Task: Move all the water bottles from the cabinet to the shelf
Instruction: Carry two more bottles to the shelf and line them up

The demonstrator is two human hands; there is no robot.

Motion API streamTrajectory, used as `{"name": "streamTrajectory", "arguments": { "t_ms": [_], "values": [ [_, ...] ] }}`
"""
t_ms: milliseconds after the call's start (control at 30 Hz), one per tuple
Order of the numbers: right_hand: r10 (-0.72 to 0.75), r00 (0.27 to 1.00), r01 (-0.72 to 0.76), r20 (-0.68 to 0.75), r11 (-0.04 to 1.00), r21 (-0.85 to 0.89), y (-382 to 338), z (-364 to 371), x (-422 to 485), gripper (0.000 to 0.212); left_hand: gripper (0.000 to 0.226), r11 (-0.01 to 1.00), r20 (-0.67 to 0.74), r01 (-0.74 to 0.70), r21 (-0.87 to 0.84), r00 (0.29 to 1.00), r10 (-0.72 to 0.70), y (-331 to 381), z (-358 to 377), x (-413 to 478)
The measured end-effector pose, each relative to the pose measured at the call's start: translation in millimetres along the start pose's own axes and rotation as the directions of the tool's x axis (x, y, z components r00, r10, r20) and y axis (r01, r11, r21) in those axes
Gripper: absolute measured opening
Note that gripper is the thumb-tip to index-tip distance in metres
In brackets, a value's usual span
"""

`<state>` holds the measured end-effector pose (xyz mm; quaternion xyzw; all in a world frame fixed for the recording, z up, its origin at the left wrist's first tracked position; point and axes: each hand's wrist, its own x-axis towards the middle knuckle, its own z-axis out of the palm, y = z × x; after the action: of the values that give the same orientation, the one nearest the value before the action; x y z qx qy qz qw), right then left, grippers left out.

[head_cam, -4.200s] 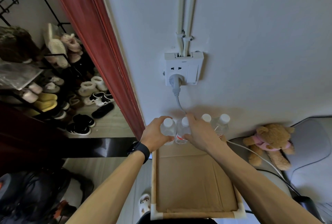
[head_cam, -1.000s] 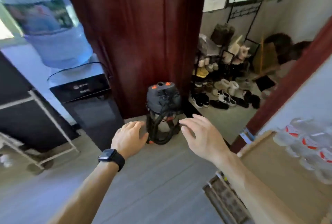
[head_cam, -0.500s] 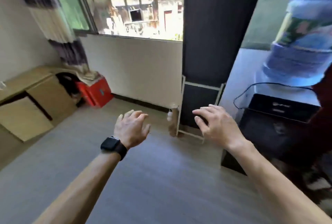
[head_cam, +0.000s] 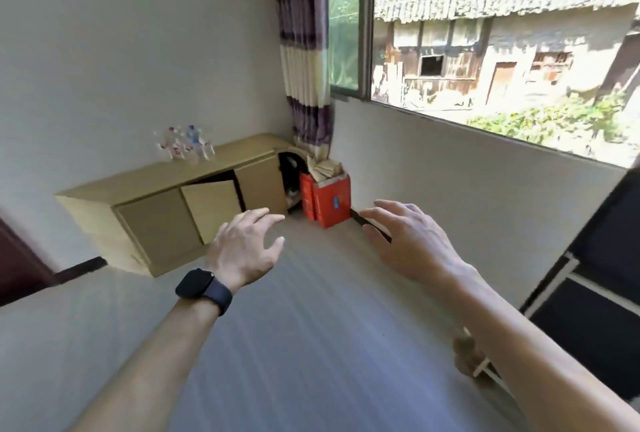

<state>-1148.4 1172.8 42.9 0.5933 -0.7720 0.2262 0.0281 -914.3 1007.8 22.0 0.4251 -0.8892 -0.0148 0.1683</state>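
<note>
A low light-wood cabinet point(head_cam: 145, 186) runs along the left wall, its middle door ajar. On its top, near the wall, stands a small cluster of clear water bottles point(head_cam: 183, 144), blurred by motion. My left hand point(head_cam: 246, 244), with a dark watch on the wrist, is held out in front of me, fingers spread and empty. My right hand point(head_cam: 408, 241) is also out in front, fingers apart, holding nothing. Both hands are well short of the cabinet, over the bare floor. The shelf is out of sight.
A red cardboard box point(head_cam: 327, 201) with papers stands in the corner under a striped curtain point(head_cam: 304, 51). A large window point(head_cam: 485, 33) fills the right wall. A black-and-white panel stand point(head_cam: 588, 276) is at the right edge. Grey floor point(head_cam: 294, 345) stretches ahead.
My view has swung left from the shelf, past the water dispenser and black stand, to the cabinet corner. Both hands let go of the bottles and now stay empty and spread.
</note>
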Motion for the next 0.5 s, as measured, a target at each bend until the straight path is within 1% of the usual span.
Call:
{"name": "streamTrajectory", "arguments": {
  "t_ms": [100,167,300,367,500],
  "values": [
    [-0.099,0.995,0.098,0.005,0.994,0.047,-6.9,18.7,72.2,0.036,0.044,0.996,-0.024,0.085,0.019,0.996,-0.084,-30.5,-5.2,40.5],
    [-0.167,0.986,0.167,-0.010,0.985,0.044,-12.4,32.1,120.5,0.035,0.044,0.990,-0.049,0.129,0.056,0.991,-0.126,-51.3,-7.5,66.1],
    [-0.280,0.960,0.279,0.010,0.958,0.068,-32.4,59.3,212.0,0.035,0.042,0.967,-0.091,0.249,0.062,0.966,-0.243,-100.8,-11.5,103.8],
    [-0.324,0.946,0.323,0.000,0.943,0.075,-46.3,75.8,253.2,0.033,0.042,0.950,-0.094,0.296,0.099,0.953,-0.288,-129.7,-12.0,118.9],
    [-0.392,0.920,0.392,-0.010,0.917,0.071,-81.9,116.0,333.3,0.032,0.041,0.918,-0.132,0.379,0.116,0.922,-0.364,-203.6,-12.3,156.1]
  ]
}}
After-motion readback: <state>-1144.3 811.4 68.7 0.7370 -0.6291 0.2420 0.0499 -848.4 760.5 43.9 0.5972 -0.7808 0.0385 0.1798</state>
